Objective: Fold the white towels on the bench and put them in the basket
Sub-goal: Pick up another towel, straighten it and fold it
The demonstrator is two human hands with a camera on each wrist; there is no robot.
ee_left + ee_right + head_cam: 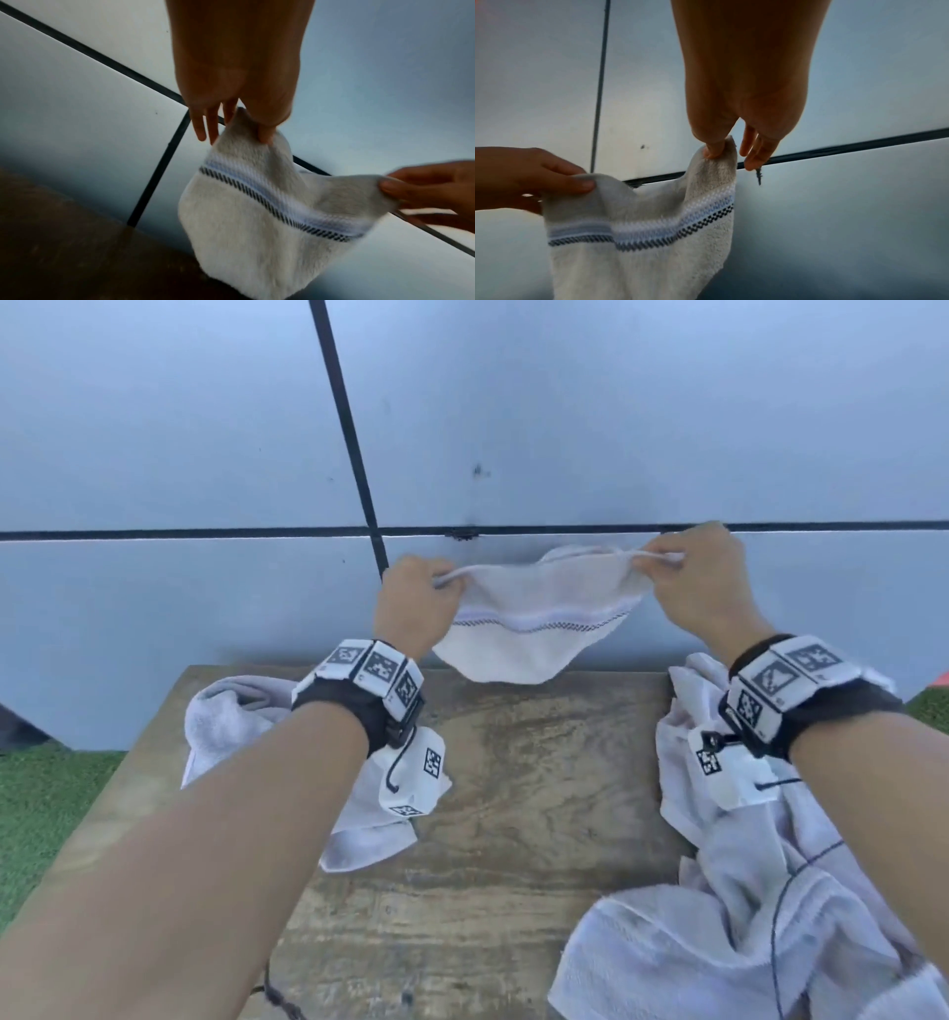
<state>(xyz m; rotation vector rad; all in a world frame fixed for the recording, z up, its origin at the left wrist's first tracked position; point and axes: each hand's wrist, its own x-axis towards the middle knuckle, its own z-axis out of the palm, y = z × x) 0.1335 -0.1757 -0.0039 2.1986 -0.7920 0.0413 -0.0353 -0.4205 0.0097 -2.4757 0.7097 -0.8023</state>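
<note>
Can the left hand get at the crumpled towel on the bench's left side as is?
Probably not yet: the left hand pinches a corner of the striped towel held up with the right hand. The crumpled towel lies unobstructed under that forearm.

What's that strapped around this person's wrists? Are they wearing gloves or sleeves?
No gloves or sleeves: left hand and right hand and both forearms are bare. Each wrist carries a black strap ringed with white blocks printed with black square codes. A white boxy unit hangs under each wrist, with a thin dark cable.

towel [529, 629] held above bench [513, 788], crumpled towels [770, 891] left and right
</note>
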